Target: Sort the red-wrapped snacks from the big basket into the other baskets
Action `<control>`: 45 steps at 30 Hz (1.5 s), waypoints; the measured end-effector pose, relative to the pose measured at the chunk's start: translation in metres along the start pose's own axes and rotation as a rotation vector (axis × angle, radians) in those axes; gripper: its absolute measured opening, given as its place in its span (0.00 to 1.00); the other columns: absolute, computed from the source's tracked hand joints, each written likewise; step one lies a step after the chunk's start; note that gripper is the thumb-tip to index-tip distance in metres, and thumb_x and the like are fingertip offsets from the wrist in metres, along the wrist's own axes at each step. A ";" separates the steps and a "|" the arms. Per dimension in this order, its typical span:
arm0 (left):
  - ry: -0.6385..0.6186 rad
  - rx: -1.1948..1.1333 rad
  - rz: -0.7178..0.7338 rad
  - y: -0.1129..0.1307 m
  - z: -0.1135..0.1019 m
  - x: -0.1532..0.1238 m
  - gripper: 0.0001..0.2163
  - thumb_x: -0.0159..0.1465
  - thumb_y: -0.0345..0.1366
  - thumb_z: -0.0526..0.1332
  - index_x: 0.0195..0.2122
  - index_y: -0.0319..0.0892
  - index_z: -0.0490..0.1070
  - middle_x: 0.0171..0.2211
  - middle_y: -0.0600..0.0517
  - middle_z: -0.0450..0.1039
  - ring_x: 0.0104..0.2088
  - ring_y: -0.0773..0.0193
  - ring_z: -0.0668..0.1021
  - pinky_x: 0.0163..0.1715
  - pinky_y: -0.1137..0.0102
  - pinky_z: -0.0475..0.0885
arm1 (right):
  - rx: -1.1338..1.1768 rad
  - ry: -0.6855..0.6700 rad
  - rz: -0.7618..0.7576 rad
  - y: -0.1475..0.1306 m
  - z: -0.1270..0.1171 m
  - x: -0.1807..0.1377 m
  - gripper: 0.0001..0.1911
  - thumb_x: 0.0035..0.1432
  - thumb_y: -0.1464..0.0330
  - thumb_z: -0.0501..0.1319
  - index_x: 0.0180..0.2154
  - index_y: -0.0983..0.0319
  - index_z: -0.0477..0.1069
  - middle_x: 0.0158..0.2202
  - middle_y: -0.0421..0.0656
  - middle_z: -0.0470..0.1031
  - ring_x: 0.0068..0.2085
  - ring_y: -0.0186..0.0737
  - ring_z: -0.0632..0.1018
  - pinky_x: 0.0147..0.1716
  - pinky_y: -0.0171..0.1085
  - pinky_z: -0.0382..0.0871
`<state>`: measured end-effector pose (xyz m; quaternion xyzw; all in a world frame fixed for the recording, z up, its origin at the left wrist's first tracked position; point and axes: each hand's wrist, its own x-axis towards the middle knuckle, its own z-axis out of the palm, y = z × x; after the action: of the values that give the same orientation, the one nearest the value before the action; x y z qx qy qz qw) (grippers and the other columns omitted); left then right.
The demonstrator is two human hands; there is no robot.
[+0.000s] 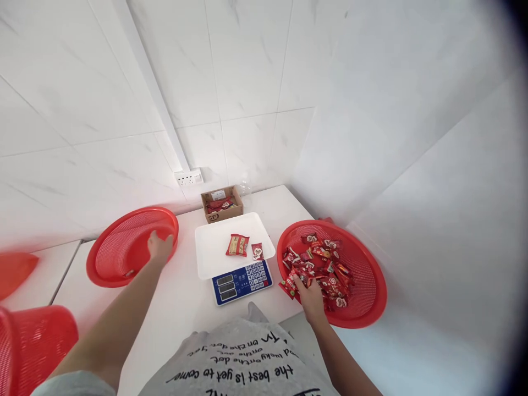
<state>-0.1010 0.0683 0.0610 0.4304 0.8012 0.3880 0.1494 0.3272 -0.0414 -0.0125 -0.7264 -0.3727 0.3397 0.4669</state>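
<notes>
My left hand [160, 247] is over the red mesh basket [108, 242] on the left, thumb and fingers apart with nothing seen between them. A small item too tiny to name lies low in that basket. My right hand [310, 298] pinches a red snack packet [289, 283] at the near-left rim of the right red basket [371, 291]. Many red wrapped packets [319, 269] lie heaped inside it. Between my hands stands a digital scale [241, 283] with a white tray [212, 250]. On the tray rest a larger red-and-clear packet [237, 245] and a small red packet [257, 252].
Behind the scale a cardboard box [225, 214] holds more red packets, with clear plastic [245, 188] beside it. Another red basket [37, 341] stands at the lower left, and a red-orange one [16, 272] at the left edge. A wall socket [188, 177] is above the white table [177, 308].
</notes>
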 end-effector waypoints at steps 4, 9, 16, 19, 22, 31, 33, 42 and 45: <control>-0.315 0.125 0.213 0.030 0.062 -0.037 0.21 0.58 0.35 0.60 0.53 0.40 0.64 0.60 0.41 0.61 0.63 0.52 0.58 0.61 0.57 0.55 | -0.020 -0.015 0.005 0.000 0.000 0.000 0.21 0.46 0.52 0.61 0.34 0.62 0.70 0.40 0.53 0.77 0.43 0.54 0.75 0.48 0.53 0.64; -0.588 0.243 0.362 0.058 0.121 -0.087 0.25 0.59 0.42 0.59 0.58 0.42 0.61 0.62 0.40 0.57 0.64 0.49 0.56 0.60 0.55 0.53 | -0.001 0.003 -0.018 -0.003 0.001 -0.001 0.23 0.45 0.50 0.62 0.34 0.62 0.71 0.39 0.51 0.78 0.43 0.53 0.75 0.49 0.51 0.64; -0.721 0.327 0.445 0.066 0.126 -0.099 0.26 0.55 0.42 0.63 0.56 0.50 0.65 0.64 0.44 0.50 0.62 0.45 0.58 0.58 0.53 0.55 | -0.003 0.036 0.006 -0.006 0.001 -0.001 0.25 0.42 0.48 0.63 0.34 0.62 0.72 0.39 0.51 0.78 0.44 0.54 0.75 0.48 0.51 0.65; -0.693 0.325 0.421 0.061 0.118 -0.094 0.24 0.51 0.32 0.64 0.52 0.50 0.69 0.61 0.46 0.56 0.56 0.49 0.67 0.54 0.58 0.62 | 0.002 0.026 0.009 -0.008 0.001 -0.001 0.24 0.43 0.49 0.63 0.34 0.62 0.72 0.39 0.51 0.78 0.44 0.54 0.75 0.49 0.51 0.64; -0.626 0.305 0.357 0.055 0.111 -0.087 0.22 0.48 0.26 0.64 0.46 0.46 0.73 0.54 0.46 0.64 0.48 0.53 0.73 0.48 0.61 0.67 | -0.008 0.004 0.015 -0.009 0.000 -0.001 0.23 0.44 0.50 0.62 0.35 0.62 0.71 0.41 0.53 0.77 0.45 0.54 0.75 0.50 0.51 0.63; -0.102 0.304 0.104 0.026 0.019 -0.013 0.20 0.55 0.32 0.61 0.50 0.41 0.68 0.56 0.36 0.59 0.54 0.43 0.67 0.48 0.50 0.66 | 0.001 0.017 0.037 -0.005 0.001 0.002 0.22 0.42 0.49 0.64 0.29 0.61 0.71 0.34 0.50 0.79 0.40 0.54 0.76 0.46 0.51 0.66; -0.025 0.353 0.026 0.019 -0.001 0.000 0.20 0.56 0.34 0.60 0.51 0.40 0.66 0.60 0.30 0.52 0.57 0.34 0.62 0.45 0.41 0.64 | 0.014 0.010 0.030 -0.005 0.002 0.002 0.23 0.41 0.49 0.64 0.30 0.61 0.72 0.35 0.50 0.79 0.40 0.54 0.76 0.46 0.52 0.66; -0.525 0.466 0.533 0.044 0.077 -0.066 0.20 0.58 0.26 0.55 0.52 0.43 0.68 0.66 0.44 0.49 0.65 0.49 0.50 0.62 0.53 0.47 | -0.001 0.006 0.027 -0.001 0.003 0.004 0.24 0.41 0.48 0.64 0.32 0.61 0.72 0.36 0.49 0.79 0.42 0.55 0.76 0.46 0.52 0.66; -0.804 0.435 0.802 0.071 0.113 -0.101 0.28 0.53 0.19 0.54 0.53 0.50 0.68 0.65 0.53 0.53 0.65 0.58 0.53 0.63 0.59 0.47 | -0.018 0.008 0.037 -0.002 0.003 0.003 0.24 0.40 0.48 0.64 0.30 0.61 0.72 0.35 0.50 0.79 0.41 0.55 0.76 0.45 0.50 0.66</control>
<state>0.0634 0.0664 0.0302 0.8322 0.5183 0.0484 0.1912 0.3259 -0.0367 -0.0119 -0.7389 -0.3602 0.3419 0.4554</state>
